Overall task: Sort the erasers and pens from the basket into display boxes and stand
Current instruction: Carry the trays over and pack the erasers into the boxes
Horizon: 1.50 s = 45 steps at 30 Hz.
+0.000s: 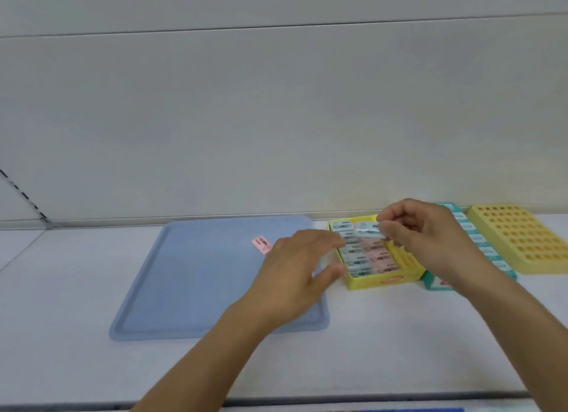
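Pinching a blue eraser [368, 229] in our right hand [430, 236] over the yellow display box [388, 281] so it drops into the blue row. Our left hand [295, 270], fingers loose and empty, steadies the box edge. One pink eraser [262, 244] waits on the tray [190, 276].

1. We cannot read the blurred print on the erasers in the yellow box [388, 281] between our hands.
2. Our right hand [430, 238] hides much of the teal box [438, 284] behind it.
3. Our left hand [295, 273] covers one end of the pink eraser [260, 243] beyond it.
4. The picture's right edge cuts off the yellow stand [522, 236] beyond our right hand.
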{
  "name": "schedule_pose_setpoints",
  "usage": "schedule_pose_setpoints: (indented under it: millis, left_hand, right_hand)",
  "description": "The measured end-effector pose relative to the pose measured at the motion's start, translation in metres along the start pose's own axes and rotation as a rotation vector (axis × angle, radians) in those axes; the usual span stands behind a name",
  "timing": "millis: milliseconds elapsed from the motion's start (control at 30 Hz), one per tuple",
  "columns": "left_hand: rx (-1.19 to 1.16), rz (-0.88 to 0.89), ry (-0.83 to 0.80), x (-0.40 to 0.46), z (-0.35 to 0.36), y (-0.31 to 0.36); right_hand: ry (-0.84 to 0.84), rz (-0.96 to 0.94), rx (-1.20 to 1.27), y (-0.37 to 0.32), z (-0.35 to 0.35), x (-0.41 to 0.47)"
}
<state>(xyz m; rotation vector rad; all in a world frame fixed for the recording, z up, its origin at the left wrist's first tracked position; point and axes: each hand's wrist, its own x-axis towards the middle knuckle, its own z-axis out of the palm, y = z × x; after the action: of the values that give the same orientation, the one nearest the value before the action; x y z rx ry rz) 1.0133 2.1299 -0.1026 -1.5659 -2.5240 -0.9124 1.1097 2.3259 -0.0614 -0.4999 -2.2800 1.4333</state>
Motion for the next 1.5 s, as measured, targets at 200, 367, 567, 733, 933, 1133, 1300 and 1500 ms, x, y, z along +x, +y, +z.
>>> schedule_pose_setpoints:
  millis: [200,367,567,733,933,1133,1300,1500]
  left_hand:
    - [0.276,0.167,-0.182,0.007,0.007,-0.014]
    - [0.419,0.258,-0.151,0.011,0.009,-0.012]
    - [0.256,0.143,-0.181,0.008,0.013,-0.010]
    - [0.215,0.140,-0.140,0.007,0.017,-0.008]
    - [0.249,0.144,-0.091,0.008,0.019,-0.007]
    - [0.239,0.182,-0.055,0.008,0.021,-0.007]
    - [0.119,0.087,-0.185,0.001,0.018,-0.010]
    - [-0.324,-0.121,-0.205,-0.002,0.015,-0.007]
  right_hand:
    - [-0.178,0.103,-0.214,0.011,-0.004,-0.011]
    - [-0.201,0.156,-0.297,0.008,0.000,-0.009]
    - [-0.228,0.150,-0.381,0.004,0.009,-0.008]
    - [-0.104,0.049,-0.460,0.010,0.018,-0.016]
    - [-0.093,-0.365,-0.957,0.018,0.021,-0.030]
    - [-0.149,-0.388,-1.016,0.032,0.031,-0.054]
    - [-0.299,-0.279,-1.097,0.030,0.036,-0.062]
    - [-0.377,-0.150,-0.874,0.019,0.044,-0.041]
